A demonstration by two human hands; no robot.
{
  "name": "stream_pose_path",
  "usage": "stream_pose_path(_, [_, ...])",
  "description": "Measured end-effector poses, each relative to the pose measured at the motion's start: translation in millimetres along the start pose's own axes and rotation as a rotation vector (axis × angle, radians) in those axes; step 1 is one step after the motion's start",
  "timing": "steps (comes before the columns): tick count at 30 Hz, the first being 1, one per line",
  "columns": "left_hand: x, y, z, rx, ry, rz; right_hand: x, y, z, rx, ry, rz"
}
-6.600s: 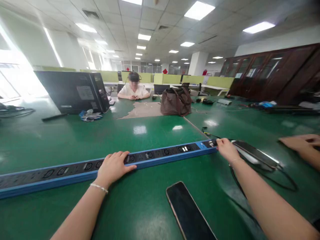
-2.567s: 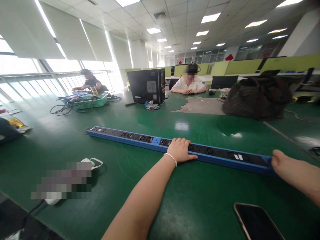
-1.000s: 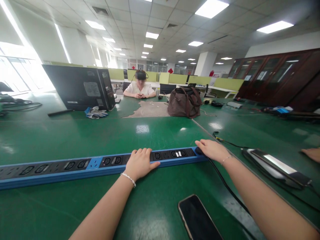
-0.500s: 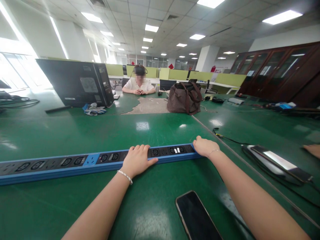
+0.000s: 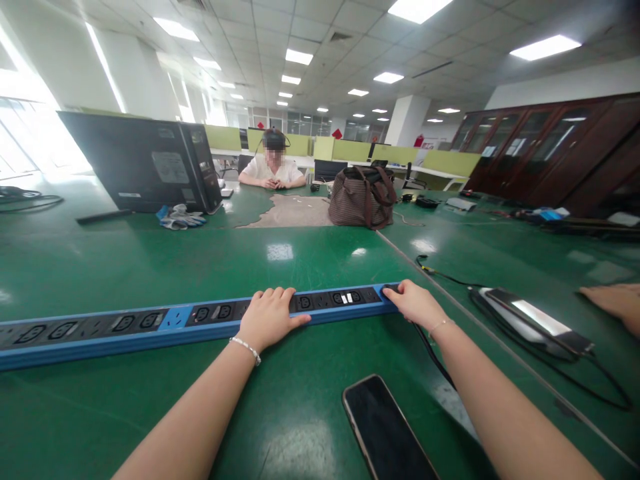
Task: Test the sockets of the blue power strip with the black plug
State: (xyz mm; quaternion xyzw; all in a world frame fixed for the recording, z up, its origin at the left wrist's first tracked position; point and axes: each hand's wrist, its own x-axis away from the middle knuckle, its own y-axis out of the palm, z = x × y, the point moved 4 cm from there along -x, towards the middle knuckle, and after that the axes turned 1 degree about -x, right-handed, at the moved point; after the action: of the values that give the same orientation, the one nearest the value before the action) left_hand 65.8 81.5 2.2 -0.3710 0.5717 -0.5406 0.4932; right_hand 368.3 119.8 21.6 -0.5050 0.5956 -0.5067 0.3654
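Note:
A long blue and black power strip (image 5: 210, 320) lies across the table, sockets facing up, its left end out of view. My left hand (image 5: 270, 317) is closed around its right part, fingers over the far edge and thumb along the near side. At the strip's right end, my right hand (image 5: 417, 303) is closed in a pinch on a dark piece that looks like the end of a black cable (image 5: 431, 350). The cable runs from under that hand toward my forearm. Whether this piece sits in the strip is hidden by my fingers.
A phone (image 5: 387, 427) lies close in front of me. To the right are a black and white device (image 5: 537, 320) with cables and another person's hand (image 5: 613, 303). Farther back stand a computer case (image 5: 145, 163), gloves (image 5: 181, 218) and a brown bag (image 5: 357, 200); a person sits opposite.
My right hand has shifted its hold at the strip's end, and the dark piece and cable now show. My left hand stays on the strip. The other person's hand reaches farther in.

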Motion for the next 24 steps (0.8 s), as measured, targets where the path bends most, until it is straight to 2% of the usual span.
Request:
stream_pose_path(4, [-1,0.2,0,-0.004,-0.007,-0.027,3,-14,-3,0.070,-0.060,0.107])
stream_pose_path(9, [-2,0.1,0,-0.016,0.013,-0.017,0,-62,2,-0.042,-0.077,0.282])
stream_pose_path(11, [-1,0.1,-1,-0.022,0.011,-0.010,0,-72,5,-0.108,-0.083,0.298])
stream_pose_path(13, [-1,0.4,-1,-0.026,-0.001,-0.017,1,-72,7,-0.196,-0.083,0.279])
stream_pose_path(19, [0,0.3,0,-0.017,-0.009,-0.010,2,-50,10,-0.526,-0.029,0.255])
stream_pose_path(21, [0,0.1,0,-0.011,-0.012,0.002,5,-47,9,-0.671,0.004,0.197])
stream_pose_path(24, [1,0.0,0,-0.007,-0.010,0.016,11,-42,6,-0.898,0.031,0.043])
